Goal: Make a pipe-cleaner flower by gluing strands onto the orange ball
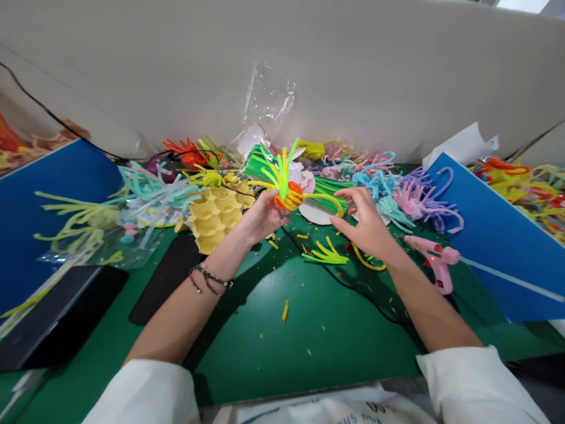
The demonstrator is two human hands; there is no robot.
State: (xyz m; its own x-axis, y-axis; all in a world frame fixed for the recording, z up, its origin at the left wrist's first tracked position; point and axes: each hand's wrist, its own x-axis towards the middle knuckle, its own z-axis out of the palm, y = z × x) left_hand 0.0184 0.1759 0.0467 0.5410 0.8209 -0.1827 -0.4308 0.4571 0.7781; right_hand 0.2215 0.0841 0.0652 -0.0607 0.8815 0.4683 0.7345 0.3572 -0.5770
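Observation:
My left hand (265, 217) grips a pipe cleaner ornament (290, 197), an orange and yellow striped ball with bright green stems fanning upward. Yellow pipe cleaner arms reach out from both sides of the ball, and the right one curls down at its end. Beside that curled end is my right hand (362, 219), thumb and fingers apart; whether a fingertip touches the strand I cannot tell. Green pipe cleaners (324, 193) and a white round card (315, 212) lie behind the hands. A small bunch of yellow-green pipe cleaners (327, 253) rests below them on the green table (273, 347).
A pink glue gun (435, 259) with a glue stick lies right, near a blue board (498, 247). Left are a yellow egg tray (216, 215), a black phone-like slab (165, 280) and a dark device (66, 312). A black cable (357, 297) crosses the table. Colourful pipe cleaner pieces line the back.

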